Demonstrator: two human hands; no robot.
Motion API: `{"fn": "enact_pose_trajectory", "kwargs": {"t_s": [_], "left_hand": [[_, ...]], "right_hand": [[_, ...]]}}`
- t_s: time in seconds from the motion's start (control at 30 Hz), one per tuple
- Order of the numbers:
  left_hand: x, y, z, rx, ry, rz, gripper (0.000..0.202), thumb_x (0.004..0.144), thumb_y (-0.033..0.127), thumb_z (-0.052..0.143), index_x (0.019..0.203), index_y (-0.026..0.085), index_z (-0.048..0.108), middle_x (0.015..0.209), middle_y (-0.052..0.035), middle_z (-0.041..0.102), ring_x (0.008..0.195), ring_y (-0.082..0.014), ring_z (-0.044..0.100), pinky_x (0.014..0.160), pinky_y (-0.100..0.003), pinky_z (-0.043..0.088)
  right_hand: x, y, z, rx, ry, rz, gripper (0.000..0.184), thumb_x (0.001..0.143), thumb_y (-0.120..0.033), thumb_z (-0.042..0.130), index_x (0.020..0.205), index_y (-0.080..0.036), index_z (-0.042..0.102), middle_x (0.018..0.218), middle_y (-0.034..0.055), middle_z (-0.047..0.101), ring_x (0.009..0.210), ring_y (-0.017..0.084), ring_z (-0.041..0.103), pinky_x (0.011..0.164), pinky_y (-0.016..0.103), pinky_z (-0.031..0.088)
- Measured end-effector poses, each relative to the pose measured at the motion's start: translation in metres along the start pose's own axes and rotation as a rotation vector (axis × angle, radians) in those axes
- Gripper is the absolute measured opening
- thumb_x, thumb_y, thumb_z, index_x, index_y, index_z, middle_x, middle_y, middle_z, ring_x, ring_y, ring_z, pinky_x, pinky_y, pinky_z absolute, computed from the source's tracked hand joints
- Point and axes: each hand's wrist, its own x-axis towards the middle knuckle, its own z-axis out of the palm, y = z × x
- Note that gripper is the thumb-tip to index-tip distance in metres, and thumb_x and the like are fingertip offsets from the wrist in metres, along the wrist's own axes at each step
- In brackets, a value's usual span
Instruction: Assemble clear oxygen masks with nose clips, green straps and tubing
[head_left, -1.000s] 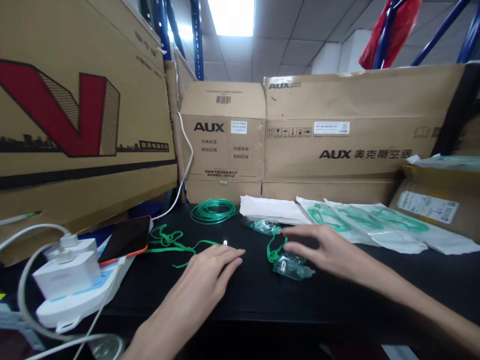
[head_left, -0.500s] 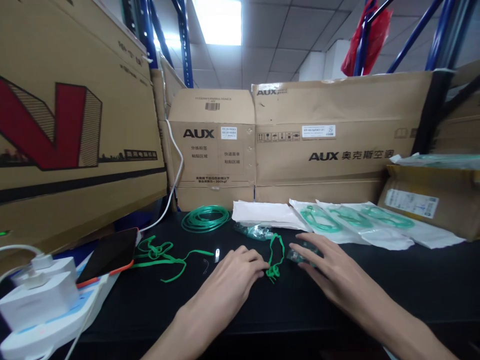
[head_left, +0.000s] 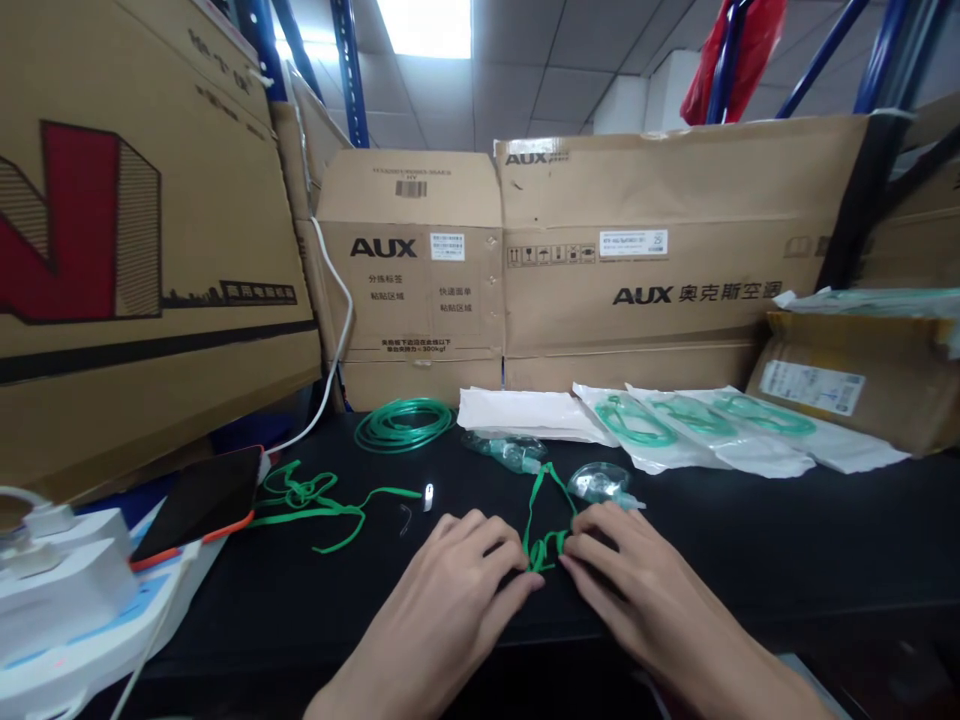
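My left hand and my right hand rest close together on the black table, their fingertips pinching a green elastic strap between them. The strap runs back to a clear plastic mask just beyond my right hand. A second clear mask piece lies further back. Loose green strap trails to the left, near a small metal clip.
A coil of green tubing and white paper lie at the back. Sealed bags of green tubing lie to the right. A phone and white power strip sit left. Cardboard boxes wall the table.
Both hands drew together toward the table's front. The right hand let go of the mask and both now pinch the green strap between them.
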Motion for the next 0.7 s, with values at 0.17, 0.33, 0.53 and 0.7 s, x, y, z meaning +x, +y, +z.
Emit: {"fn": "enact_pose_trajectory", "kwargs": {"t_s": [0.17,0.33,0.53,0.7], "left_hand": [[-0.001,-0.001,0.002,-0.021,0.013,0.026,0.010,0.104,0.016,0.057,0.100,0.023,0.064,0.105,0.0014,0.068,0.096,-0.0206,0.063,0.097,-0.041,0.045],[-0.004,-0.005,0.002,-0.081,0.013,0.037,0.015,0.106,0.016,0.053,0.107,0.027,0.063,0.109,0.0034,0.067,0.099,-0.0180,0.063,0.104,-0.040,0.041],[-0.008,-0.007,-0.004,-0.118,0.001,0.045,0.019,0.109,0.017,0.047,0.108,0.029,0.063,0.113,0.0044,0.065,0.100,-0.0166,0.061,0.098,-0.034,0.042],[-0.010,-0.019,-0.008,-0.036,0.023,0.030,0.019,0.107,0.018,0.050,0.106,0.030,0.065,0.116,0.0045,0.066,0.103,-0.0177,0.063,0.101,-0.037,0.039]], "right_hand": [[0.001,-0.002,-0.001,-0.034,0.046,0.015,0.020,0.102,-0.011,0.042,0.097,-0.018,0.060,0.101,0.0106,0.059,0.088,0.026,0.063,0.074,0.045,0.056],[0.003,-0.008,-0.004,0.056,0.054,-0.058,0.022,0.102,-0.011,0.044,0.113,-0.023,0.059,0.108,0.0100,0.056,0.093,0.024,0.060,0.077,0.041,0.056],[0.005,-0.009,0.000,0.156,-0.023,-0.045,0.015,0.102,-0.014,0.053,0.110,-0.025,0.060,0.114,0.0074,0.055,0.102,0.023,0.058,0.089,0.044,0.052],[0.002,-0.008,-0.010,0.165,-0.082,0.028,0.009,0.102,-0.021,0.059,0.094,-0.024,0.057,0.118,0.0054,0.055,0.109,0.024,0.055,0.091,0.042,0.051]]}}
